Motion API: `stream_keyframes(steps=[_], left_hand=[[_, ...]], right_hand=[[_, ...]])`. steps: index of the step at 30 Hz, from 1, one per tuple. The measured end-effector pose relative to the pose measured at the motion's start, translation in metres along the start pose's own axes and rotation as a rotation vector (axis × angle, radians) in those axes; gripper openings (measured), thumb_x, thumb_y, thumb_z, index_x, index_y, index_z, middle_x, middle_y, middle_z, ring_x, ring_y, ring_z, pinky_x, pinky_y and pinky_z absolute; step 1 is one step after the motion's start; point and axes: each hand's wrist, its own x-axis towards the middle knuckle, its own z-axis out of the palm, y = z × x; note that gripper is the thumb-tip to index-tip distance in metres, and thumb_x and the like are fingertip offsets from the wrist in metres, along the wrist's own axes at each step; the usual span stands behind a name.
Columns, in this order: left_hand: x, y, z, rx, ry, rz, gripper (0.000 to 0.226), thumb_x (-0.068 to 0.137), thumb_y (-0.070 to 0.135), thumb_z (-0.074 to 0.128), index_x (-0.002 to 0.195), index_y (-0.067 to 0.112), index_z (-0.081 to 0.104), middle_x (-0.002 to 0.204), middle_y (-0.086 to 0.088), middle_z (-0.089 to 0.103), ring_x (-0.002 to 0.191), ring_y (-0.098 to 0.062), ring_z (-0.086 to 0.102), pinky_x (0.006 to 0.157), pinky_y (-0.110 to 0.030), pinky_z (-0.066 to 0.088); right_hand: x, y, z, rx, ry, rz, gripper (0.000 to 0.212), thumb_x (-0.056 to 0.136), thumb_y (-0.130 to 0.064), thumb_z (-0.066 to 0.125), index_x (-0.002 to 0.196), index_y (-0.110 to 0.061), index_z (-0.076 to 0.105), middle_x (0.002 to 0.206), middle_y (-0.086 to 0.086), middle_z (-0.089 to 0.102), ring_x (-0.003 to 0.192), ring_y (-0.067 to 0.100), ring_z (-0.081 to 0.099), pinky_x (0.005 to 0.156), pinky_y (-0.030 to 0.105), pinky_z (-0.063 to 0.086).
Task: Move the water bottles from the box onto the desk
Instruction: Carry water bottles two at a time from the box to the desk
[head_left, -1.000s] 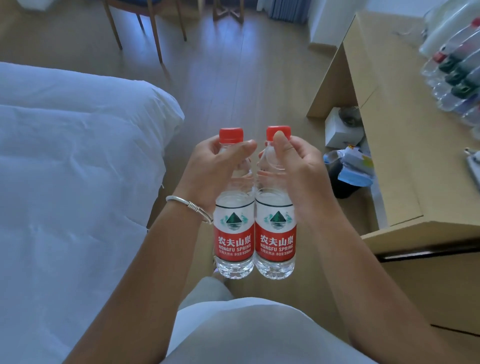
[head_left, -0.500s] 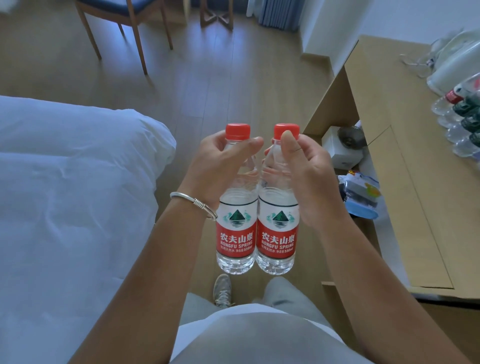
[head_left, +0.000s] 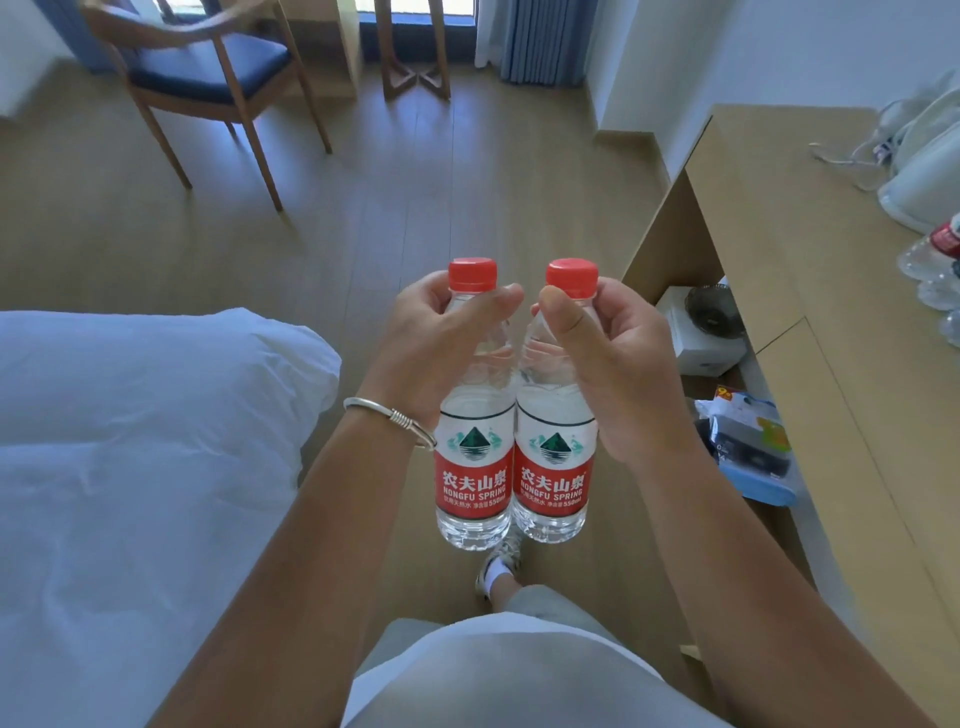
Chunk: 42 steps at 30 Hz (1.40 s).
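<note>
I hold two clear water bottles with red caps and red-and-white labels upright in front of me, side by side and touching. My left hand (head_left: 441, 348) grips the neck of the left bottle (head_left: 471, 467). My right hand (head_left: 602, 364) grips the neck of the right bottle (head_left: 553, 462). Both hang above the wooden floor, left of the light wood desk (head_left: 810, 291). More bottles (head_left: 935, 260) lie on the desk at the right edge of the view. The box is not in view.
A bed with white bedding (head_left: 130, 467) fills the left side. A wooden chair with a blue seat (head_left: 208, 67) stands at the back left. Under the desk sit a white box (head_left: 696, 343) and a blue-edged packet (head_left: 748, 447). A white kettle and cables (head_left: 924, 171) occupy the desk's far part.
The view has tilted up and turned left, so the chair and window come into sight and the desk slides right. Both hands keep their grip on the bottles.
</note>
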Motion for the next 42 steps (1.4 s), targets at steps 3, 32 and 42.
stream_keyframes(steps=[3,32,42], left_hand=[[0.052,0.013,0.024,0.046,-0.025,0.034,0.022,0.080,0.033,0.077,0.082,0.015,0.065,0.078,-0.006,0.065,0.073,-0.020,0.066,0.072,-0.041,0.058],[0.297,0.047,0.424,0.142,-0.966,0.112,0.026,0.083,0.028,0.078,0.075,0.005,0.068,0.069,-0.007,0.066,0.063,-0.020,0.065,0.066,-0.044,0.058],[0.300,0.049,0.571,0.071,-1.353,0.277,0.019,0.087,0.022,0.074,0.073,0.035,0.072,0.071,0.018,0.071,0.072,0.003,0.066,0.072,-0.014,0.049]], right_hand=[[0.049,0.004,-0.025,0.015,0.048,0.004,0.025,0.086,-0.046,0.068,0.096,-0.023,0.066,0.079,-0.011,0.071,0.079,0.013,0.071,0.075,0.035,0.057],[0.185,0.035,-0.336,-0.093,1.044,0.021,0.016,0.091,-0.037,0.064,0.099,-0.024,0.067,0.097,0.002,0.071,0.101,0.019,0.066,0.097,0.044,0.051],[0.174,0.040,-0.431,-0.331,1.345,0.070,0.025,0.087,-0.045,0.062,0.102,-0.024,0.066,0.099,-0.008,0.070,0.102,0.009,0.064,0.092,0.032,0.049]])
